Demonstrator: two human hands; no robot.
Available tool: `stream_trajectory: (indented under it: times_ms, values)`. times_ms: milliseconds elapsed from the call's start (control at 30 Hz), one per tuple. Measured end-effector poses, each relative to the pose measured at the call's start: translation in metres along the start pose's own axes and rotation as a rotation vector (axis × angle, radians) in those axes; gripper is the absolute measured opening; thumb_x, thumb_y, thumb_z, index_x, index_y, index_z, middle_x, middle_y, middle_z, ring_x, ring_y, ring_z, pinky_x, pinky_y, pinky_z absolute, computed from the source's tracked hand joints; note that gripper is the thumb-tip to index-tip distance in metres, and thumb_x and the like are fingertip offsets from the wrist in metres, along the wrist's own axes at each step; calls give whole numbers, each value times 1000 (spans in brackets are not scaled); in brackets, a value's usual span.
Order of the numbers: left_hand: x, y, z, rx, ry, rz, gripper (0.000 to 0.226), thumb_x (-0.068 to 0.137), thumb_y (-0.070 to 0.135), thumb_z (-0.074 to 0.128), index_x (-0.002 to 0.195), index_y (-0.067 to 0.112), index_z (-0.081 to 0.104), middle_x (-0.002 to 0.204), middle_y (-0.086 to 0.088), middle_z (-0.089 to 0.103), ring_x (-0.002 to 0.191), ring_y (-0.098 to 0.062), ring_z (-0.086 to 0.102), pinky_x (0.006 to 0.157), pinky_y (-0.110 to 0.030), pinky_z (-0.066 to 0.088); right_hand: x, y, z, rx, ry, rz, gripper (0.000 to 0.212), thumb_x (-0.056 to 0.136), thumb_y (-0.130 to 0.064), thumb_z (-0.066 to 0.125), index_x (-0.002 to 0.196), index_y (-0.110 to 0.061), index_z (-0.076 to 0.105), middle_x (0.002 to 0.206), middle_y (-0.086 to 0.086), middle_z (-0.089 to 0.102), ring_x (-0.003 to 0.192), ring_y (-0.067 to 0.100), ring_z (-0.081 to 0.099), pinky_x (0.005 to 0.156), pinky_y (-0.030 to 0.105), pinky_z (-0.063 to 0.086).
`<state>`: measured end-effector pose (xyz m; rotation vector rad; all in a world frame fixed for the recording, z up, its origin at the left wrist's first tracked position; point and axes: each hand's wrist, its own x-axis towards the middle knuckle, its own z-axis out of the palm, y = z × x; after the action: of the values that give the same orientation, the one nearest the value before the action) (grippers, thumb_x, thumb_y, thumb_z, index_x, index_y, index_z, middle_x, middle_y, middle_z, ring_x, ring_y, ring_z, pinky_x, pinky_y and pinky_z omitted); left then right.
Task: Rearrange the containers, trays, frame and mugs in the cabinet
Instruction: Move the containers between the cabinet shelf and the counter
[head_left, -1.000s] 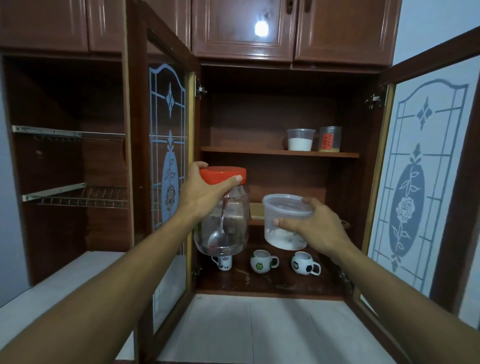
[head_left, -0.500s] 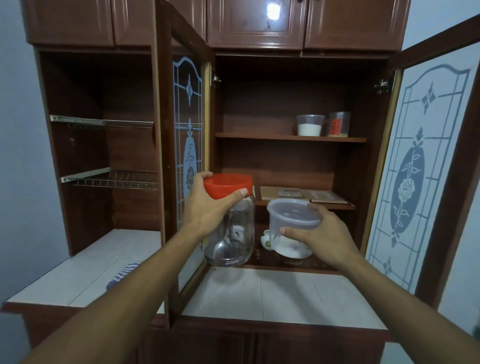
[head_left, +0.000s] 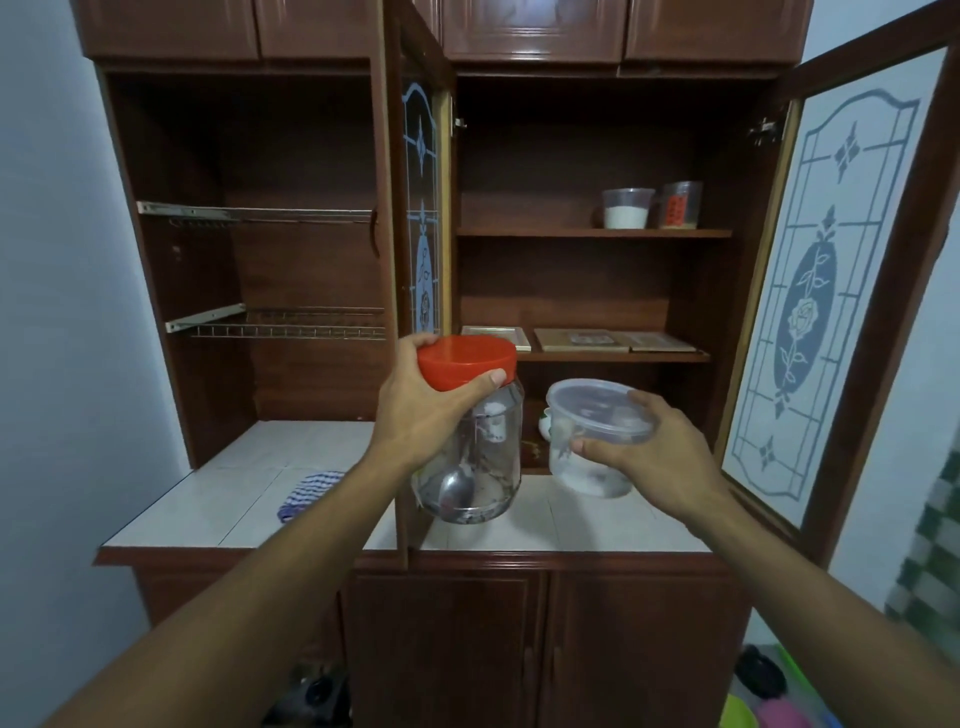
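Note:
My left hand (head_left: 421, 410) grips the red lid of a clear glass jar (head_left: 475, 457) with a metal spoon inside, held in the air in front of the open cabinet. My right hand (head_left: 644, 449) holds a clear lidded plastic tub (head_left: 587, 447) with white powder at its bottom, just right of the jar. On the top shelf stand two small plastic containers (head_left: 626, 208), one with white contents, one with a red label (head_left: 680, 205). A frame (head_left: 498, 335) and flat wooden trays (head_left: 613, 340) lie on the middle shelf. A mug (head_left: 544, 423) shows partly behind the tub.
Both glass cabinet doors (head_left: 810, 291) stand open, the left one (head_left: 421, 249) edge-on beside the jar. A white tiled counter (head_left: 234, 493) runs below, with a blue checked cloth (head_left: 311, 493) on it. Wire dish racks (head_left: 280, 322) fill the left bay.
I have drawn back from the cabinet with the jar and tub in hand. The lower cabinet doors and floor have come into view; the mugs on the bottom shelf are now mostly hidden.

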<state>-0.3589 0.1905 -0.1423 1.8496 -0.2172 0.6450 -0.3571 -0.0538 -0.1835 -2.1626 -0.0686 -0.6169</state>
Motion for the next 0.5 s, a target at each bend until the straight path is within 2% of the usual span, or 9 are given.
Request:
stream_trajectory:
  times_ms: [167,367,500]
  values:
    - [-16,-1,-29,6,-11,-13,88,61,61,76,132,34,32,127,8,44,113,-17,51,83,-27,49,-22,-13,8,36,-19,-22,100,58,-54,86,143,-22,44,134,-3,52,107,10,48,82,27,46]
    - [-32,-4,-52,33,47,-30,93,57,63,73,135,31,33,129,5,45,112,-17,51,76,-20,45,-35,-22,23,77,-95,-42,104,53,-62,85,141,-25,45,133,-3,53,116,17,53,95,41,52]
    - [-42,-9,-59,47,90,-49,91,57,62,74,133,32,34,126,5,48,110,-16,53,74,-17,44,-40,-26,30,103,-134,-75,100,57,-56,87,142,-22,45,135,-3,52,116,16,52,90,32,51]
